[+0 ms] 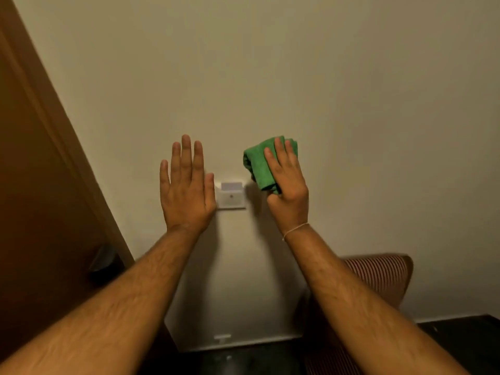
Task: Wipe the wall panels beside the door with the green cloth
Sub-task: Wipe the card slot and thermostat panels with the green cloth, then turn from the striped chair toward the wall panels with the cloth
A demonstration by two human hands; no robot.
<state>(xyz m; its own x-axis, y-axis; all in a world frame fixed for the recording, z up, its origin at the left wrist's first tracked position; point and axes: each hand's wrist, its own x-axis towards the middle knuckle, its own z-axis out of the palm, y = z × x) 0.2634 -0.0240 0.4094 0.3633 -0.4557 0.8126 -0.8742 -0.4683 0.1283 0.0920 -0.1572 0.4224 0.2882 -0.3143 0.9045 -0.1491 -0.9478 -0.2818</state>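
A bunched green cloth [258, 165] is pressed flat against the cream wall [270, 77] under my right hand [288, 185], just right of and slightly above a small white wall panel [231, 197] with a card slot. My left hand [186, 185] rests flat on the wall with fingers spread, holding nothing; its thumb side overlaps the panel's left edge. The panel sits between the two hands.
A brown wooden door [35, 185] with a dark handle [104, 262] fills the left side. A striped chair back [378, 274] stands at the lower right against the wall. Dark floor [243, 358] and a white skirting run along the bottom.
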